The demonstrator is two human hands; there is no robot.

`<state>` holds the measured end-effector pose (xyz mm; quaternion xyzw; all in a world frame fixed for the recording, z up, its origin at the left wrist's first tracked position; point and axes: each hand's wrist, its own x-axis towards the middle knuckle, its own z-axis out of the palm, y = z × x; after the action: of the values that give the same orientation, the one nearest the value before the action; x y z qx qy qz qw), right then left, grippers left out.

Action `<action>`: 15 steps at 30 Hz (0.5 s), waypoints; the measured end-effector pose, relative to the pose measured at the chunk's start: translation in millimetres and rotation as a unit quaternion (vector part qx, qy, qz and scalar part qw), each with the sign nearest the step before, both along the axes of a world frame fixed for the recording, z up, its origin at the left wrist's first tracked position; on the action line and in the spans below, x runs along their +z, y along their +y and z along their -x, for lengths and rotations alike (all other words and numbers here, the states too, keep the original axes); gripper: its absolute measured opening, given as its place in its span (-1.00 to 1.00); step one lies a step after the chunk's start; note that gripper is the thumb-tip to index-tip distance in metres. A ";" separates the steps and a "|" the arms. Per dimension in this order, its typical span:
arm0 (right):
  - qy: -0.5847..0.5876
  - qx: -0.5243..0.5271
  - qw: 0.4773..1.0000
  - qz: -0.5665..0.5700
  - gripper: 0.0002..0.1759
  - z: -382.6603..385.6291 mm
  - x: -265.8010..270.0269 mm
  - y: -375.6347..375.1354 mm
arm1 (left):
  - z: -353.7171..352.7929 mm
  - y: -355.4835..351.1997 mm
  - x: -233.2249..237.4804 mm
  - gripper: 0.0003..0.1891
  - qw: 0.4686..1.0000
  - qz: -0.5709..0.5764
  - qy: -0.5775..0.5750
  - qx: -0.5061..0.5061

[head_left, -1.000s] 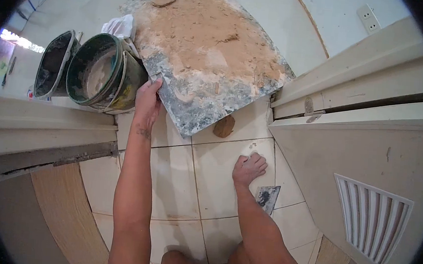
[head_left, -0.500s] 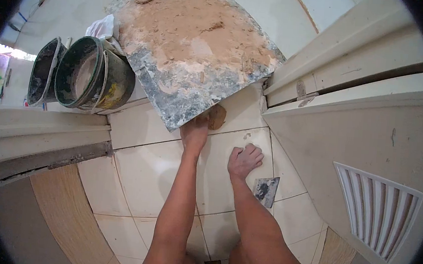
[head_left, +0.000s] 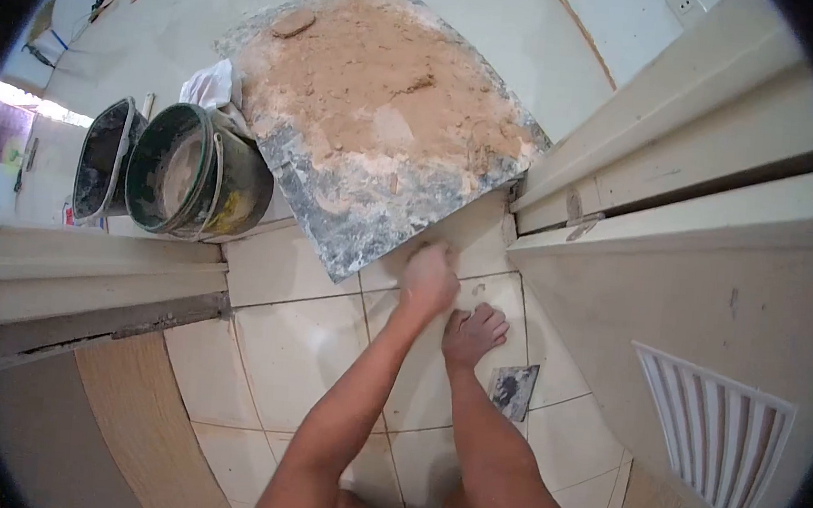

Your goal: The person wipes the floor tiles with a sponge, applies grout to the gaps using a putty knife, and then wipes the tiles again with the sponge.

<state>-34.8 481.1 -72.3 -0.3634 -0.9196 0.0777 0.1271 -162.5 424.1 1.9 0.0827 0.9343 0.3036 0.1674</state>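
Head view, looking down at a pale tiled floor (head_left: 303,351) in a doorway. We see the left hand (head_left: 428,280) stretched forward over the tiles, just beside the near edge of the mortar board (head_left: 352,221). It is motion-blurred, palm down with the fingers bent. We cannot tell whether it grips anything or touches the board. The right hand (head_left: 474,334) sits close behind it, near but apart, with its fingers curled into a loose fist and the knuckles bearing on a tile. Nothing shows inside it. A small flat trowel blade (head_left: 513,391) smeared with grey lies on the floor just beside the right forearm, not held. The board lies flat on the floor ahead of both hands. Its far part is covered by a spread of sandy brown mix (head_left: 372,79), and its near corner is bare, grey and crusted. To the left of the board two dirty buckets (head_left: 198,171) stand touching each other, with a white cloth (head_left: 212,84) behind them. A cream door frame (head_left: 683,133) runs along the right, and below it is a panel with a slatted vent (head_left: 712,431).
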 end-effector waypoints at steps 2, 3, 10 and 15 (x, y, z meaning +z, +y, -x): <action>0.011 0.005 1.000 -0.005 -0.69 -0.7 -1.1 -0.8 | 7.0 7.5 56.2 -0.71 0.996 0.000 -0.042 -0.075; 0.004 0.000 1.000 0.018 -0.69 -0.9 -3.5 -0.5 | 19.3 4.2 76.5 -0.75 0.992 -0.053 0.014 -0.114; -0.011 -0.003 1.000 0.026 -0.69 0.8 3.2 -2.2 | 274.3 2.8 123.6 -0.74 0.936 -0.057 0.344 -0.051; -0.001 0.010 1.000 0.022 -0.69 -1.3 2.8 -0.2 | 323.9 11.8 104.0 -0.78 0.946 0.086 0.258 -0.176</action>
<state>-33.5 480.9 -69.5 -0.3569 -0.9215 0.0983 0.1175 -486.4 435.9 106.0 0.3066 0.9387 0.1560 -0.0218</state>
